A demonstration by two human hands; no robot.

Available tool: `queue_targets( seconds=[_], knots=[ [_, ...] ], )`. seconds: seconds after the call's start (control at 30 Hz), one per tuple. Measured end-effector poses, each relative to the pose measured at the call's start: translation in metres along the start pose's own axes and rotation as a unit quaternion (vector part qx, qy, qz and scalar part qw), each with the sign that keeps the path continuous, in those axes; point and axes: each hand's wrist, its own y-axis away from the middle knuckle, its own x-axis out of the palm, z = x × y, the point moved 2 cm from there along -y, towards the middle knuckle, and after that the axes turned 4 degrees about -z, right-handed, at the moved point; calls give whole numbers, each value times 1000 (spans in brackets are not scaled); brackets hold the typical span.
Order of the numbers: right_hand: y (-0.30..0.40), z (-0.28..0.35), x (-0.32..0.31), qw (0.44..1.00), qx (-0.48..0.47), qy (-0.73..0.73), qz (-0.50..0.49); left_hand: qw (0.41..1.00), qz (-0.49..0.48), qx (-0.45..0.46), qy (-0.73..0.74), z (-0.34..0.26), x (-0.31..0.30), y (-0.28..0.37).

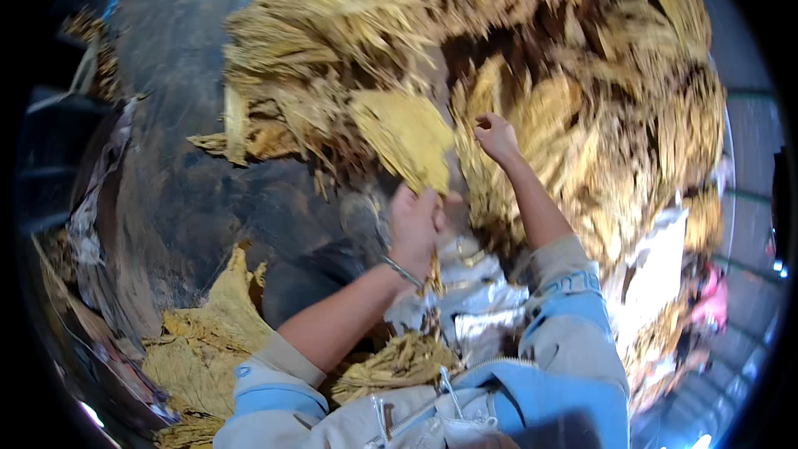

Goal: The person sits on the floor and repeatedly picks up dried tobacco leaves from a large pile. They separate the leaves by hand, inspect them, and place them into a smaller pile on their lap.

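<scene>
My left hand (416, 227), with a thin band at the wrist, is closed around the stem end of a broad yellow dried leaf (405, 134), which looks like tobacco. The leaf fans out away from me over the dark work surface. To its right, my right hand (497, 137) is raised near a large heap of dried leaves (555, 118), fingers curled; whether it touches any leaf is unclear. Beyond the held leaf lies another pile of yellow-brown leaves (293, 43).
Broad leaves (209, 349) lie at the lower left, and a smaller bunch (399, 365) is close to my body. Shiny sheeting (480, 287) is below my right hand. At the far right a person in pink (711, 299) is partly visible among more leaves.
</scene>
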Motion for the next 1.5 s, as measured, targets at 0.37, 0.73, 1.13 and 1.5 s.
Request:
queue_targets(
  seconds=[0.37,0.73,1.13,1.5],
  knots=[
    [85,-162,71,958,266,95,-40,1000,24,10,-14,-18,18,-3],
    [74,-118,122,975,85,207,6,995,-3,20,-99,20,39,-28],
    [185,29,32,984,-127,-84,-92,989,-7,-22,-149,66,-13,-64],
    [176,-64,118,866,321,-363,126,954,-135,32,-266,55,-17,-62]
  ],
)
